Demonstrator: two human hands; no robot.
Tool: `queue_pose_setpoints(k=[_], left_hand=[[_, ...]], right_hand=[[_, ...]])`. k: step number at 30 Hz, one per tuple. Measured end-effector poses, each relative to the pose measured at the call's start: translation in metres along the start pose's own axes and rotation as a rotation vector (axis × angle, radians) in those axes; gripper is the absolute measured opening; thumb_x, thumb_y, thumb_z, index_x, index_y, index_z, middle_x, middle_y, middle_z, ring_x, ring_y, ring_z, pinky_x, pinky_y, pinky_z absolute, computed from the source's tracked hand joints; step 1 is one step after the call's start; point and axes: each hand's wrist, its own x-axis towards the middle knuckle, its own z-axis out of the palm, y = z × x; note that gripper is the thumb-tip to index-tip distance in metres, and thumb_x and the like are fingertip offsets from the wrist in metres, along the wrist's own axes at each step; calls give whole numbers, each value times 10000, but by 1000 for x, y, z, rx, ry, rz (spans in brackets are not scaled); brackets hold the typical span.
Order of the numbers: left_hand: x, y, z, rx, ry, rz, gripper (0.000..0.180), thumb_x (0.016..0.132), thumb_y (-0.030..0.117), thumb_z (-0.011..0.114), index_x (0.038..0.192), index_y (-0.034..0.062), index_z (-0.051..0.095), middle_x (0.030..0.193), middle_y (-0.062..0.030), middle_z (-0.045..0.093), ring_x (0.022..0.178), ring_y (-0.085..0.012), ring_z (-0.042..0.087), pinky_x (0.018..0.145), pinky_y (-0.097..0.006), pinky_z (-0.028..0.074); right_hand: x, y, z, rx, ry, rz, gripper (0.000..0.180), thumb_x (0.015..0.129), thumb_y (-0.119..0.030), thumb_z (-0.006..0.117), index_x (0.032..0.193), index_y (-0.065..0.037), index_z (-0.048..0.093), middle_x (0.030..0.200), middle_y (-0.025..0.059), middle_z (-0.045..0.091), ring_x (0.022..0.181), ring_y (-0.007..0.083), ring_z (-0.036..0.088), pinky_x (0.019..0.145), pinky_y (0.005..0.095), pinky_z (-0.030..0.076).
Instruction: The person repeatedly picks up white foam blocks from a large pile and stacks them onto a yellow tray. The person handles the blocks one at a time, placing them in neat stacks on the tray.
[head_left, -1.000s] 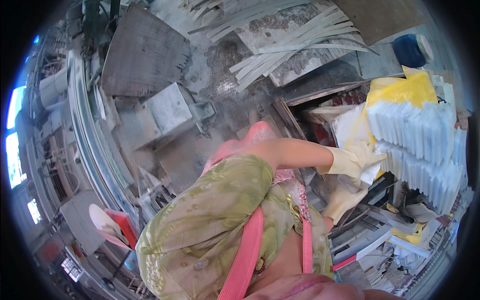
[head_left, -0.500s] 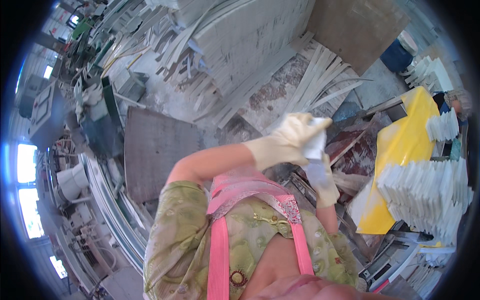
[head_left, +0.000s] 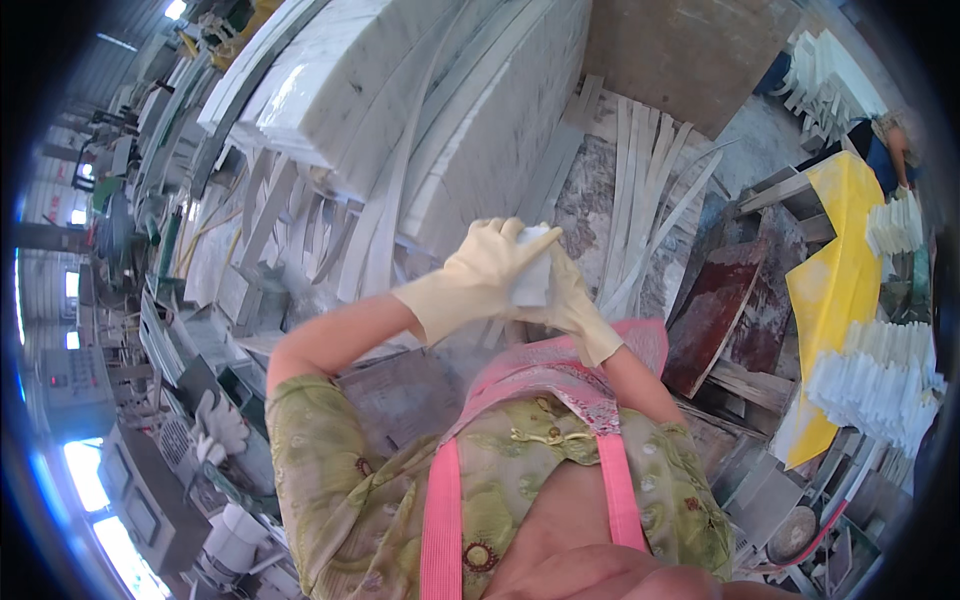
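A small white block or stack of stone pieces (head_left: 532, 277) is held up in front of my chest, between both hands. My left hand (head_left: 478, 264), in a cream rubber glove, is closed around its left side with the thumb over the top edge. Against its right side is my right hand (head_left: 574, 296), gloved the same way, with its fingers closed on the piece. The gloves hide part of the piece, so I cannot tell whether it is one block or several thin ones.
Large white marble slabs (head_left: 490, 140) stand ahead, with long stone strips (head_left: 640, 180) beside them. To the right are a yellow sheet (head_left: 835, 290), stacked white tiles (head_left: 870, 380) and a reddish-brown board (head_left: 718, 315). Another person (head_left: 890, 150) is at the far right; machinery fills the left.
Both hands have moved left with the white piece, away from the yellow sheet. My view has turned, bringing more of the marble slabs into sight.
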Motion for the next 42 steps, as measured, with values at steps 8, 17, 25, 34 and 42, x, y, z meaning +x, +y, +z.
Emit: queue_pose_setpoints(k=[8,17,25,34,42], left_hand=[[137,-82,-111,407,43,323,1106,585,350,931,1525,140,387,1149,-210,628,1059,-396,672,905,-448,565],[344,-221,-195,605,48,336,1071,638,494,916,1512,139,408,1112,-162,641,1087,-330,657,923,-397,557],[424,-306,-203,545,2,339,1137,649,464,914,1566,149,321,1272,-191,586,1193,-361,603,1029,-410,507],[424,-319,-206,460,-73,353,1188,594,291,943,1584,129,306,1408,-215,519,1274,-394,561,1076,-432,493],[429,-311,-215,556,-148,284,1182,595,288,940,1584,123,314,1437,-188,514,1268,-378,562,1085,-399,491]], right_hand=[[151,20,-48,-149,573,-201,1197,454,-372,1006,1426,-4,411,1274,180,624,1194,393,614,998,447,523],[406,72,-141,-98,687,-220,966,486,-270,999,1269,-68,470,1156,133,638,1083,370,635,912,471,537],[494,116,-145,-24,583,-92,1040,519,-344,996,1345,-60,430,1271,151,598,1172,360,596,966,444,532],[495,123,-129,-162,473,73,1274,565,-453,960,1527,58,298,1525,192,435,1387,322,466,1177,397,386],[491,132,-107,-63,448,202,1289,632,-498,917,1571,59,232,1634,187,318,1517,356,296,1239,391,289]])
